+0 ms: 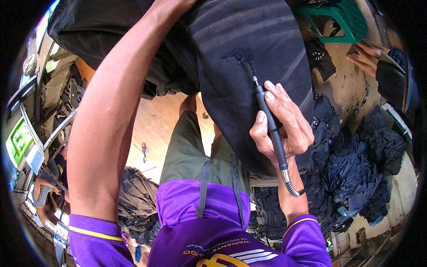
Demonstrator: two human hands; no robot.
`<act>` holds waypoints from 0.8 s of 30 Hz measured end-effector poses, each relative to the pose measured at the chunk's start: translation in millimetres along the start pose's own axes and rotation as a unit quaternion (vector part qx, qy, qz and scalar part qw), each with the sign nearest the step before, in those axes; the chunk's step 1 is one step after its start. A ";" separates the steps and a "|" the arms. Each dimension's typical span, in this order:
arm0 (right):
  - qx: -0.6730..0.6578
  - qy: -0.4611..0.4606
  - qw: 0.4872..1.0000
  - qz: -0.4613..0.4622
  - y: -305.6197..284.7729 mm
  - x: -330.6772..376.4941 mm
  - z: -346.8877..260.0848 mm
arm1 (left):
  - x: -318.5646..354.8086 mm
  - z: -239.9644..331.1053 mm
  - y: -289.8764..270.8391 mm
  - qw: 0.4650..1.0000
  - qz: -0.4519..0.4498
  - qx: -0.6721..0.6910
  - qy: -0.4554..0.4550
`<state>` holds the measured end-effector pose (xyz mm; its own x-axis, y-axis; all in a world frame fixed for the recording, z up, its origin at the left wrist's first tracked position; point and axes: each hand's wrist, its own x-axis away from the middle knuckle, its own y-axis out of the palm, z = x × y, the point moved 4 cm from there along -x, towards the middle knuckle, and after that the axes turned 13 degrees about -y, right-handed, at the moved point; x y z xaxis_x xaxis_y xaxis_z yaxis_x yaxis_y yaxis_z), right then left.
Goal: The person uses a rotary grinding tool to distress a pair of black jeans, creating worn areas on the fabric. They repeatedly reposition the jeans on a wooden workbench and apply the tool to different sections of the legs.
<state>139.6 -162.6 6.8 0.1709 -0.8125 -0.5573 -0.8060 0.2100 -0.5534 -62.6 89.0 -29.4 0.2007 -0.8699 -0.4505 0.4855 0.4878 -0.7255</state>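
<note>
My right hand [284,122] is closed around a slim black rotary tool [275,138], held much like a pen. The tool has a small pale pointed tip, and a metal spring sleeve at its rear end. Its tip is at the lower end of a rough, frayed dark patch [242,54] on a black cloth [258,26]; I cannot tell if it touches. This cloth is spread smooth and rounded in front of me. My left forearm [113,102] reaches up across more dark cloth to the top edge, where the hand passes out of view.
Heaps of dark garments [356,169] lie at right, with another pile [138,196] at lower left. A green plastic stool [342,22] lies at upper right. Another person's bare feet [367,58] are at far right, and another person [44,196] is at far left.
</note>
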 end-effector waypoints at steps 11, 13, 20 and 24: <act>-0.008 -0.068 0.997 -0.018 30.3 -34.1 13.7 | -2.1 7.3 -6.9 1.000 -0.008 -0.003 -0.012; 0.003 -0.063 0.998 -0.009 30.0 -34.2 13.8 | -1.7 6.9 -6.9 1.000 -0.005 -0.003 -0.014; 0.017 -0.069 0.997 -0.018 26.5 -34.2 11.1 | -1.4 7.1 -8.6 0.999 -0.021 0.002 -0.030; 0.025 -0.041 0.999 -0.005 23.4 -32.2 11.7 | -1.8 7.7 -9.5 0.999 -0.019 0.010 -0.025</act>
<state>121.8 -125.1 4.5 0.2266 -0.7682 -0.5987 -0.7745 0.2306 -0.5891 -61.0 85.4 -17.7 0.2229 -0.8910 -0.3956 0.5105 0.4524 -0.7313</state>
